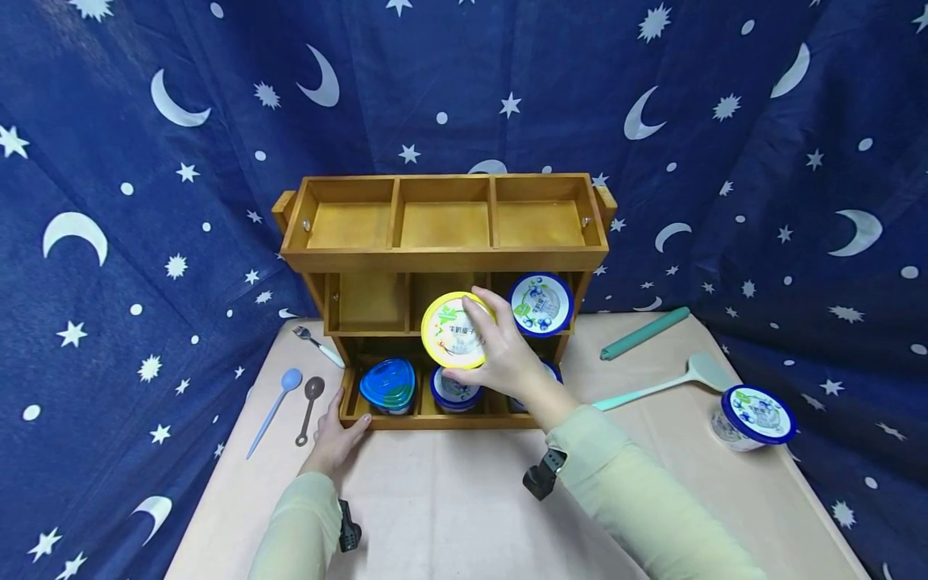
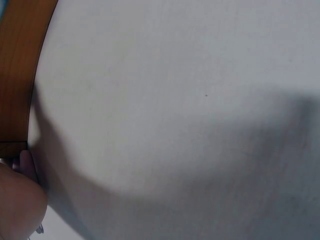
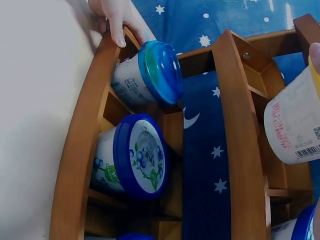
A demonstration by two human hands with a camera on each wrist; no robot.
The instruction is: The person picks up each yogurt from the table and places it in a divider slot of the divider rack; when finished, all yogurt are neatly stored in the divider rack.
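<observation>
My right hand (image 1: 511, 354) grips a yogurt tub with a yellow-rimmed lid (image 1: 448, 332), thumb and fingers around its side, in front of the middle tier of a three-tier wooden rack (image 1: 444, 260). The right wrist view shows this tub's white printed wall (image 3: 290, 122) over the tier. My left hand (image 1: 335, 439) holds the front left corner of the rack's bottom tier, thumb over the rim. Just beside it sits a tub with a shiny blue lid (image 1: 388, 385) in the left bottom compartment. A blue-lidded blueberry tub (image 3: 142, 155) stands in the middle bottom compartment.
Another blueberry tub (image 1: 540, 304) is in the middle tier's right compartment; one more blue lid (image 1: 554, 371) shows at bottom right. On the table's right are a tub (image 1: 754, 417), a turquoise spatula (image 1: 656, 388) and a green rod (image 1: 645, 333). Left lie a fork (image 1: 319, 346) and two spoons (image 1: 275, 411).
</observation>
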